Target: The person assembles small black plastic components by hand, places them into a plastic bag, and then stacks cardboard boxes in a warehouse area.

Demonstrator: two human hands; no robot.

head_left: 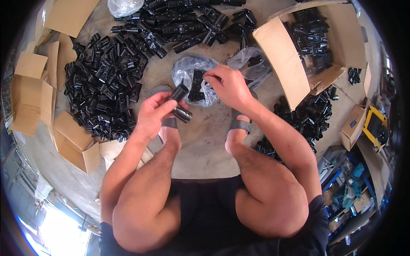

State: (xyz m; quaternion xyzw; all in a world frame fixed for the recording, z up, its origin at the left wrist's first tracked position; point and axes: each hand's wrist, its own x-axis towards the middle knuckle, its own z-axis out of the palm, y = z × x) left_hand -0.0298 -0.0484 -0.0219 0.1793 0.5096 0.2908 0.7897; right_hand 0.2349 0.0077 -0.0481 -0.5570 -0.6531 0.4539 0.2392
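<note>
My left hand [152,112] is closed around a glossy black pipe fitting [183,114]; two tubular sections show beyond its fingers. Whether these are one piece or two, I cannot tell. In front of it on the floor lies an opened clear plastic bag [183,64] with small dark parts [197,83] inside. My right hand [230,87] is over the bag's right side, thumb and fingers pinched together. What the pinch holds, if anything, is too small to make out.
A large heap of black fittings [104,81] lies to the left, with more fittings [183,27] ahead. At right stands an open cardboard box [282,59] containing black parts, beside another heap [307,119]. Opened cartons [74,141] line the left; another plastic bag [256,72] lies nearby.
</note>
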